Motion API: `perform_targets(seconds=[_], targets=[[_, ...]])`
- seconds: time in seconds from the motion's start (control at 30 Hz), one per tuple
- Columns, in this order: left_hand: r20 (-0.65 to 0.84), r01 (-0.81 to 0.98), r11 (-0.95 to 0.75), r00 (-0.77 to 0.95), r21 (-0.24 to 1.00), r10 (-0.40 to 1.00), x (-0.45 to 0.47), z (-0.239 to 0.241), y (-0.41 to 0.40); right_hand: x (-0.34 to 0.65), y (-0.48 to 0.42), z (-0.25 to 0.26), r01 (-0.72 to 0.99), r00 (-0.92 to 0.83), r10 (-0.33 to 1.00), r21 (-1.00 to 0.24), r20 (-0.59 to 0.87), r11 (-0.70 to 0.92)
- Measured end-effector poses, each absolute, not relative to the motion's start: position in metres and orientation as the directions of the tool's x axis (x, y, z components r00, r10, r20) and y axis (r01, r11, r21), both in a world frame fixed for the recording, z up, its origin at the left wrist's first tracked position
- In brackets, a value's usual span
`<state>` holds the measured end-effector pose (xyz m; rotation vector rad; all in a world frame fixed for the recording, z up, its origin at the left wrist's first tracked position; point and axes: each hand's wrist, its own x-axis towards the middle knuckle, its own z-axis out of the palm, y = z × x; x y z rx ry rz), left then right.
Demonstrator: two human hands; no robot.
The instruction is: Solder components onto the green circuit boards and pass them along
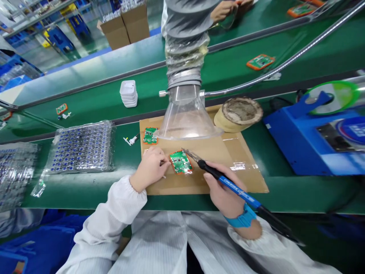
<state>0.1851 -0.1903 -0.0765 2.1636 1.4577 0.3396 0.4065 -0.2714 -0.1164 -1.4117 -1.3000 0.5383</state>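
Your left hand (152,167) pinches a mostly hidden small part (164,176) | 9 o'clock of circuit board (181,162) | your right hand (224,198) grips soldering iron (236,190)

A green circuit board (181,162), rimmed in orange, lies flat, component side up and slightly askew, on brown cardboard (239,152), while a blue-and-black soldering iron (238,189) slants in from near right, its slim metal tip at the board's far edge.
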Motion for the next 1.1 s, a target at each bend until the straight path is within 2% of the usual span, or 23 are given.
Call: perform_targets(seconds=[0.17,0.43,1.1], targets=[[-0.102,0.766,-0.289,0.418,0.574,0.903,0.184,-0.077,-0.187,0.41,-0.281,-0.116,0.439,0.261,0.872,-0.856,0.413,0.274],[-0.105,0.741,-0.296,0.442,0.603,0.891,0.181,-0.075,-0.183,0.403,-0.278,-0.112,0.505,0.137,0.902,-0.812,0.409,0.292],[-0.116,0.695,-0.302,0.486,0.652,0.866,0.178,-0.076,-0.178,0.4,-0.272,-0.107,0.449,0.055,0.886,-0.804,0.461,0.39]])
